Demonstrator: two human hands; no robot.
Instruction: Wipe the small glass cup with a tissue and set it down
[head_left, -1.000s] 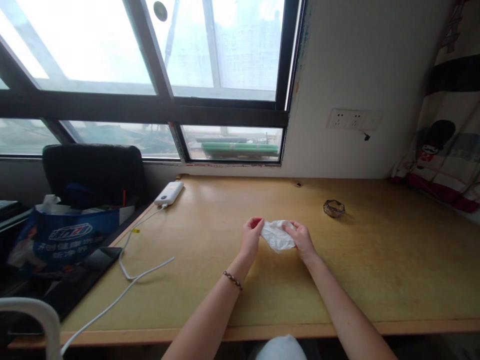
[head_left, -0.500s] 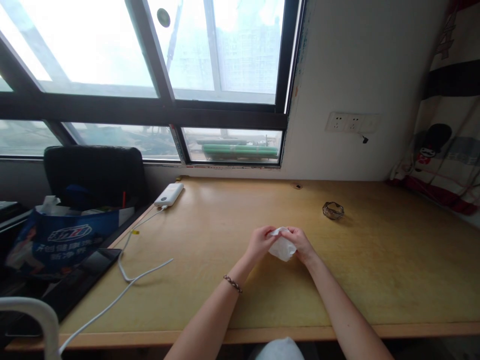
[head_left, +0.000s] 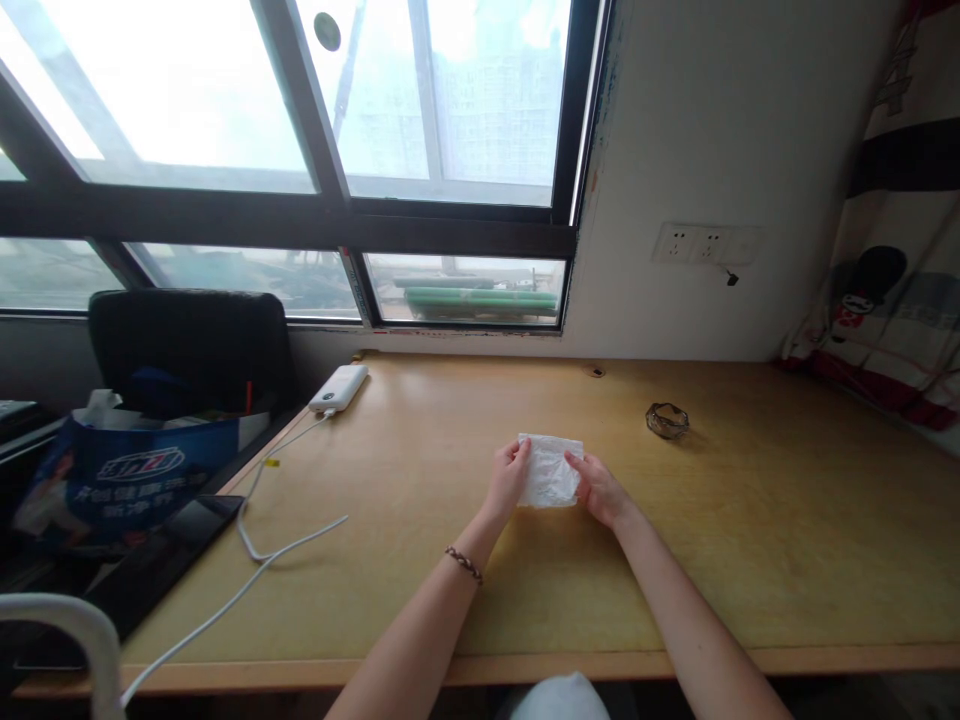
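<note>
Between my hands a crumpled white tissue [head_left: 550, 475] is spread into a rough rectangle above the wooden desk [head_left: 420, 580]. My left hand [head_left: 510, 477] pinches its left edge, the thumb lying on the front face. At the opposite edge my right hand [head_left: 596, 487] grips it, with that thumb near the upper right corner. The other fingers are partly hidden behind the tissue. A braided bracelet [head_left: 464, 565] circles my left wrist.
A woven ring-shaped object [head_left: 667, 421] lies on the desk to the right. Toward the back left rests a white power bank [head_left: 339, 390] with a white cable [head_left: 255, 560]. Left of the desk are a blue bag [head_left: 142, 480] and a black chair [head_left: 191, 340].
The tissue was bunched between my close-set fingertips and hung down; now it is opened out flatter and wider. My hands have moved apart to its two sides.
</note>
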